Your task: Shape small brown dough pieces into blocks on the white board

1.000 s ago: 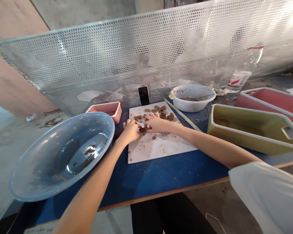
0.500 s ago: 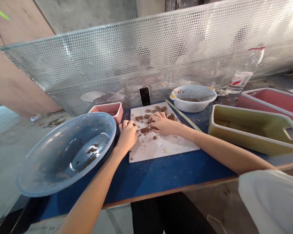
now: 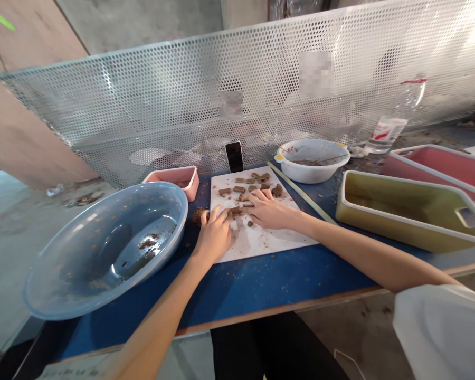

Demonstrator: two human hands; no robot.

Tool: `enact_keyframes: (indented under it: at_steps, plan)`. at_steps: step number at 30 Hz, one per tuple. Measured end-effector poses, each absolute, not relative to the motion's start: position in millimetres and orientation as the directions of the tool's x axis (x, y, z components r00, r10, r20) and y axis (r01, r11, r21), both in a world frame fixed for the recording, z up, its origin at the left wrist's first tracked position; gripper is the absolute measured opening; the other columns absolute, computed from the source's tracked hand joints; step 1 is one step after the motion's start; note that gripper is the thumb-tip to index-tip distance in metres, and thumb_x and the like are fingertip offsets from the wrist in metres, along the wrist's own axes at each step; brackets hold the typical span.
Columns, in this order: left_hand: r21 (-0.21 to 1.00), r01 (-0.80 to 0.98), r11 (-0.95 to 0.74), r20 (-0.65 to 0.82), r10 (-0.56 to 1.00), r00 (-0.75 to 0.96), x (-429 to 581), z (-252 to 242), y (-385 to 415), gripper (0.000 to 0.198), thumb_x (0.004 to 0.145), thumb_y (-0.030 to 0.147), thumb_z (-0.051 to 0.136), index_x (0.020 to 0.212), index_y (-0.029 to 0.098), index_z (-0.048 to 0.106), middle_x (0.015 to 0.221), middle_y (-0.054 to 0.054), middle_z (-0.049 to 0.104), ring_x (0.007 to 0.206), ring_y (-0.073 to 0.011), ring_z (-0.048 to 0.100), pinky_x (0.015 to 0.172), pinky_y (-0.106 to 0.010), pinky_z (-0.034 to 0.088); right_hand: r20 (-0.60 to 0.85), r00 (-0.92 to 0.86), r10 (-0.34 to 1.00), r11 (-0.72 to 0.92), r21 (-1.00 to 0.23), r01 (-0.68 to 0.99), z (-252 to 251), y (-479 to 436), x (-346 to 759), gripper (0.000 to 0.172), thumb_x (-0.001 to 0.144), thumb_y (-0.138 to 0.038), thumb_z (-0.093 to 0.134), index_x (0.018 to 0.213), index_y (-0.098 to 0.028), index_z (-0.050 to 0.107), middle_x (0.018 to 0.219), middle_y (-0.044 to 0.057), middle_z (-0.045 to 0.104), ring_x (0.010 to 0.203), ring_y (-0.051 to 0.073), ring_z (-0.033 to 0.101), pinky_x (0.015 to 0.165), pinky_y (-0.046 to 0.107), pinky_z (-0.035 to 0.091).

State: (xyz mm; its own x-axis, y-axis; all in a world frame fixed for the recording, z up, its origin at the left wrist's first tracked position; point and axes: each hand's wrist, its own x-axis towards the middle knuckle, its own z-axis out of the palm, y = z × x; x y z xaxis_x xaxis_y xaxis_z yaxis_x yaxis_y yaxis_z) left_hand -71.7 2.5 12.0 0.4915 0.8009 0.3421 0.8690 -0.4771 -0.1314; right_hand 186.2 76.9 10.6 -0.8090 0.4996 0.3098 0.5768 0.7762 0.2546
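A white board [image 3: 261, 241] lies on the blue table, with several brown, clay-like pieces [image 3: 239, 189] and crumbs spread over it. My left hand [image 3: 216, 233] rests at the board's left edge, fingers apart and curved downward. Its fingertips are close to the left end of a brown lump [image 3: 234, 211]; whether they touch it is unclear. My right hand [image 3: 269, 210] reaches across the board from the right. Its thumb and fingers close around a small brown piece near the lump's right end, partly hidden. A dark brown, rough clump [image 3: 199, 216] sits just left of the board.
A large blue basin [image 3: 103, 221] stands left, with a small pink tub [image 3: 190, 182] behind it. A phone [image 3: 234, 157] leans against the perforated metal screen [image 3: 162, 105]. To the right are a white bowl [image 3: 312, 171], a pale stick [image 3: 301, 191], green [image 3: 396, 221] and pink bins [image 3: 415, 169], and a bottle [image 3: 388, 132].
My left hand has shifted right and nearer onto the board, uncovering the rough clump beside it. My right hand has moved slightly right and nearer, revealing more pieces behind it.
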Motion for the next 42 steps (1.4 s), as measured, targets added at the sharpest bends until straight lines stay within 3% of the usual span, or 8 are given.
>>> enact_keyframes:
  at_steps: [5,13,29,42]
  plan:
    - [-0.095,0.886,-0.454,0.293,0.838,0.460,-69.8,12.5,2.3,0.052,0.105,0.012,0.053,0.154,0.020,0.070,0.158,-0.018,0.068,0.153,-0.0419,0.049,0.121,-0.065,0.037,0.300,-0.803,0.515,0.780,0.224,0.584,9.2,79.0,185.2,0.044,0.111,-0.035,0.051,0.150,-0.022,0.068,0.157,0.021,0.055,0.139,0.041,0.044,0.108,0.058,0.041]
    - [-0.141,0.891,-0.431,0.271,0.849,0.454,-67.2,14.5,2.4,0.052,0.106,0.015,0.049,0.153,0.019,0.070,0.157,-0.020,0.067,0.148,-0.0425,0.049,0.116,-0.065,0.040,0.293,-0.805,0.516,0.780,0.229,0.583,11.1,77.5,185.3,0.049,0.111,-0.032,0.048,0.157,-0.021,0.061,0.156,0.022,0.056,0.138,0.041,0.044,0.107,0.057,0.041]
    - [-0.161,0.889,-0.429,0.264,0.849,0.458,-65.3,17.3,6.9,0.046,0.105,0.016,0.052,0.147,0.019,0.073,0.145,-0.020,0.070,0.140,-0.0417,0.052,0.110,-0.061,0.042,0.299,-0.800,0.521,0.753,0.280,0.595,11.4,77.1,181.7,0.046,0.110,-0.032,0.052,0.153,-0.022,0.064,0.159,0.022,0.055,0.138,0.043,0.048,0.105,0.057,0.042]
    - [-0.159,0.893,-0.420,0.264,0.854,0.449,-66.9,18.2,7.1,0.045,0.103,0.014,0.054,0.141,0.019,0.078,0.154,-0.019,0.066,0.143,-0.0427,0.048,0.109,-0.063,0.043,0.298,-0.804,0.515,0.760,0.276,0.589,8.5,75.9,180.3,0.047,0.110,-0.031,0.051,0.154,-0.018,0.063,0.160,0.024,0.055,0.137,0.044,0.046,0.106,0.057,0.040]
